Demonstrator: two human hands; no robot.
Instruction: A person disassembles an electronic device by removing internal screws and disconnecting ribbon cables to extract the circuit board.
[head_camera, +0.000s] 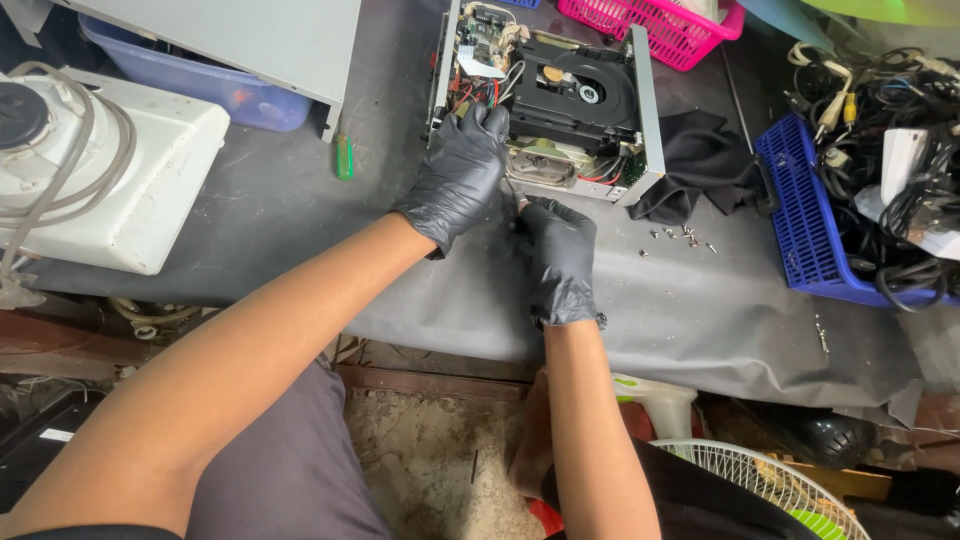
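An opened disc player (560, 95) with its cover off sits on the grey-covered table (700, 310), showing a black disc tray, circuit board and red wires. My left hand (455, 175), in a black glove, rests on the player's front left corner and steadies it. My right hand (560, 255), also gloved, grips a thin screwdriver (514, 192) whose tip points at the player's front edge. Several small loose screws (685, 237) lie on the cloth to the right of my right hand.
A black cloth (700, 165) lies beside the player. A blue basket (815, 225) full of cables stands at right, a pink basket (665, 25) behind. A white appliance (120, 165), a grey metal cover (250, 40) and a green-handled screwdriver (344, 157) are at left. A fan grille (770, 485) sits below.
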